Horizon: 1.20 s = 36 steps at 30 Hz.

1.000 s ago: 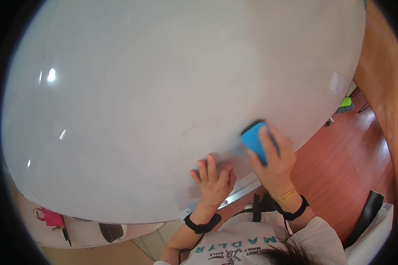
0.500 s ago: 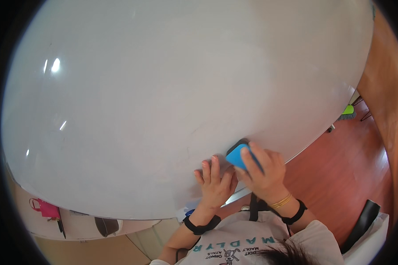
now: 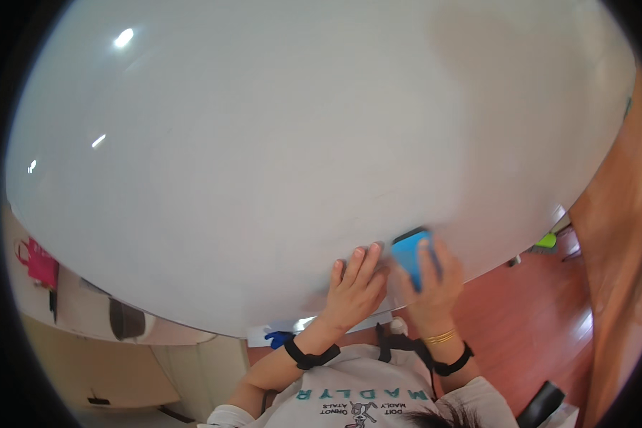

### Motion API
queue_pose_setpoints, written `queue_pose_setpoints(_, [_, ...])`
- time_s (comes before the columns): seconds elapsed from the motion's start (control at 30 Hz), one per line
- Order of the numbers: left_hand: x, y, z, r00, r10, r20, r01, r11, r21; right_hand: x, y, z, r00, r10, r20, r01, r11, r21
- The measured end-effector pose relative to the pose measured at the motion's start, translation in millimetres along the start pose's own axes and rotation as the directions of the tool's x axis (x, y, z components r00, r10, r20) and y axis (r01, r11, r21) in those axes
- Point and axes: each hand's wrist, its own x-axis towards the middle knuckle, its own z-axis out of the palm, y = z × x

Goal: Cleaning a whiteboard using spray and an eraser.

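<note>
A large glossy whiteboard (image 3: 264, 143) fills most of the view, with a few faint dark marks above my hands. My right hand (image 3: 435, 282), slightly blurred, grips a blue whiteboard eraser (image 3: 412, 250) with a dark pad along its far edge. The eraser lies against the board near its lower edge. Just left of it, my left hand (image 3: 357, 289) rests flat on the board, its fingers stretched out and holding nothing. Black bands circle both wrists, and thin gold bracelets sit on the right one.
Beyond the board's lower left edge are a pink bag (image 3: 43, 262) and a dark grey object (image 3: 126, 319) on a pale surface. A blue item (image 3: 279, 339) lies below the edge. Reddish wooden floor (image 3: 506, 314) spreads at right, with a green-topped brush (image 3: 546, 242) on it.
The view has shifted across the board. My right hand has moved the eraser slightly to the right and turned it more upright. My left hand still lies on the board.
</note>
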Motion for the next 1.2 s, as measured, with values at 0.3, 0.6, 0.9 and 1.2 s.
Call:
queue_pose_setpoints(0.3, [0.6, 4.2, 0.5, 1.0, -0.006, -0.026, 0.006, 1.0, -0.005, -5.5, 8.2, -1.5, 1.0, 0.029, -0.001, -0.029, 0.998, -0.049])
queue_pose_setpoints(0.6, [5.2, 10.0, 0.0, 1.0, -0.017, -0.017, 0.017, 1.0, 0.009, -7.1, 9.3, -4.7, 0.991, -0.079, 0.108, 0.077, 0.997, 0.025])
queue_pose_setpoints(0.9, [6.2, 13.2, 4.5, 1.0, -0.015, -0.016, 0.015, 1.0, -0.006, -13.1, 16.1, -2.0, 0.996, 0.009, 0.09, -0.015, 0.998, 0.063])
queue_pose_setpoints(1.2, [6.3, 15.0, 13.2, 0.999, 0.002, -0.037, -0.001, 1.0, 0.011, -5.6, 25.7, -2.4, 0.998, 0.011, 0.069, -0.015, 0.998, 0.059])
